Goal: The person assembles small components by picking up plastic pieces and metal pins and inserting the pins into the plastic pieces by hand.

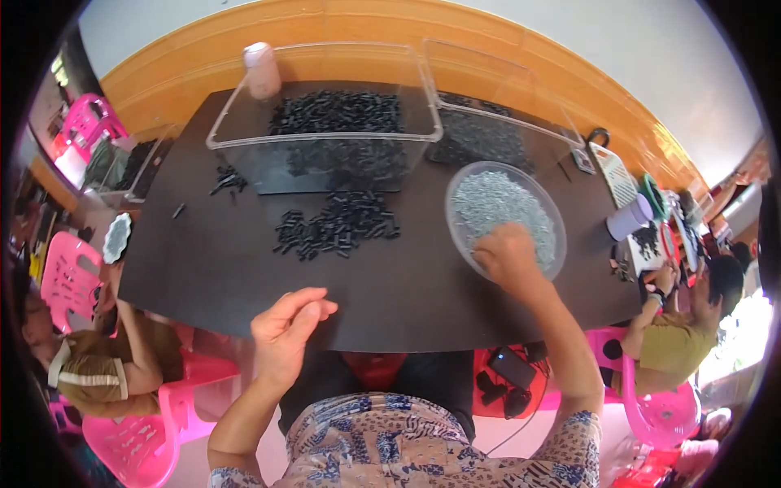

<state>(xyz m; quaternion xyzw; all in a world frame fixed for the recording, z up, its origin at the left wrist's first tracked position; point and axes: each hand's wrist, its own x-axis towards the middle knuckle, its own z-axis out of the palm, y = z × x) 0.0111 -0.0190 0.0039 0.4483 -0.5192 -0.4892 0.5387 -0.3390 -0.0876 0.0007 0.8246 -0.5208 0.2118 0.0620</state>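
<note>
The right arm reaches in from the near right, its forearm (pixel 561 329) slanting far and left over the counter (pixel 399 301) edge. Its hand, the right hand (pixel 511 250), is bent down into the near part of a round, translucent bowl (pixel 458 244), knuckles uppermost and fingers curled under among the small pale pieces (pixel 496 199) that fill it. The fingertips are hidden, so I cannot tell whether they grip a piece.

The left forearm (pixel 242 423) rises from the near left, and the left hand (pixel 285 325) is held up by the counter's near edge, apart from the black pile. Its fingers are bent and point right, with the thumb close beneath the forefinger; whether something small sits between them I cannot tell.

Far of the left hand, a loose pile of short black pieces (pixel 338 228) lies mid-counter, left of the bowl. Just beyond it stands a large clear bin (pixel 268 167) holding many more of them. A second clear bin (pixel 512 118), also with dark pieces in it, stands at the far right, beyond the bowl. A small dark cluster (pixel 229 178) and a single black piece (pixel 179 211) lie farther left, while a lilac cup (pixel 629 219) is right of the bowl
</note>
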